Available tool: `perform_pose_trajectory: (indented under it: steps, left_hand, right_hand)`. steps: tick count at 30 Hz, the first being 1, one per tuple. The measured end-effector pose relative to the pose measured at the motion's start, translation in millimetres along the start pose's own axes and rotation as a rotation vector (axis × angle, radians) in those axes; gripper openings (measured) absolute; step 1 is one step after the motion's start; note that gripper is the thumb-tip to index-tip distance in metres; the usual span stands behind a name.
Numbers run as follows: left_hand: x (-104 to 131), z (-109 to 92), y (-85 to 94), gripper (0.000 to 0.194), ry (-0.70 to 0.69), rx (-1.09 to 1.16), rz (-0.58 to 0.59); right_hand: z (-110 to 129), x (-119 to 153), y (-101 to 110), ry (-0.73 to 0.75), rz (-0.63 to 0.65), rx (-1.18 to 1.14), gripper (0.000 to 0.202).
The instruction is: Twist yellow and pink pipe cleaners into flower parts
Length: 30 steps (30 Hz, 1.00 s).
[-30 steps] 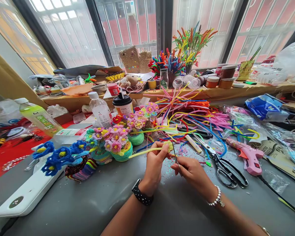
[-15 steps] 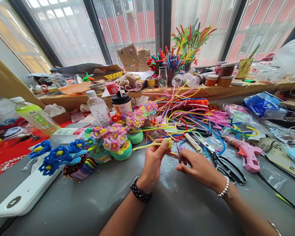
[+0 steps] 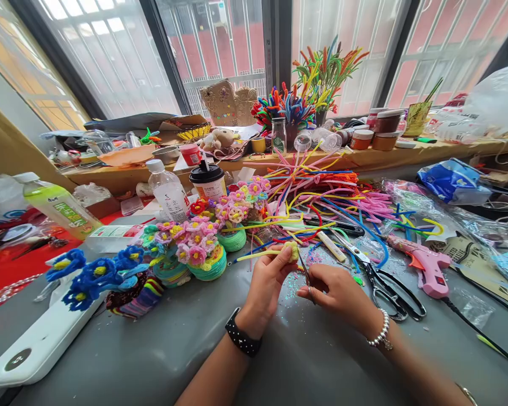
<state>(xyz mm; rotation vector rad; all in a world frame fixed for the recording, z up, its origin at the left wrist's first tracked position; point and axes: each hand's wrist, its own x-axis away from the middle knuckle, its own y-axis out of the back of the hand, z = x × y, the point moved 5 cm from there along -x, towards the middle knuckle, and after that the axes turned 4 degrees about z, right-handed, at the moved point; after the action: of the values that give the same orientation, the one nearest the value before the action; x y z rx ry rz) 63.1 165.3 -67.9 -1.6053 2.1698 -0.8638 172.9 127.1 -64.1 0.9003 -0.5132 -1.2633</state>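
My left hand [image 3: 267, 288] pinches a pale yellow pipe cleaner [image 3: 252, 255]. Its fuzzy bunched end sticks out past my thumb, and the straight stem runs out to the left. In my right hand [image 3: 341, 290] is a small pair of scissors [image 3: 303, 266], its handles mostly hidden by my fingers. The blades point up beside the bunched end and seem to touch its right edge. Pipe-cleaner flowers in pink [image 3: 198, 239] and blue [image 3: 99, 273] stand in small pots to the left of my hands.
Large black-handled scissors [image 3: 400, 293] and a pink glue gun [image 3: 432, 265] lie to the right. Behind my hands spreads a heap of loose pipe cleaners [image 3: 317, 186]. A white device [image 3: 46, 338], a water bottle [image 3: 167, 192] and a lidded cup [image 3: 208, 181] stand left.
The scissors in my right hand have moved left, up to the yellow bunched end. My left hand keeps its pinch, and the view has shifted slightly.
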Motion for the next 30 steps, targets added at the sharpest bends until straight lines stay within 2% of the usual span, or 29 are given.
perform_pose_trajectory:
  steps: [9,17,23,30]
  left_hand:
    - [-2.0,-2.3,3.2,0.017,-0.031,0.024,-0.07]
    - [-1.1,-4.3,1.8,0.018,-0.066,-0.006,-0.054]
    - [-2.2,-4.0,2.7,0.017,-0.101,-0.017,-0.044]
    - [-2.4,-8.3,5.7,0.018,-0.143,0.001,-0.057]
  right_hand:
    - [1.7,-2.9,1.0,0.042,-0.043,0.012,0.046]
    - [6.2,-1.6,-10.6,0.079,0.098,-0.243,0.055]
    - [7.3,-3.4,-13.3,0.075,0.06,-0.306,0.056]
    - [-0.8,-4.3,-0.3,0.069,-0.023,-0.16,0.052]
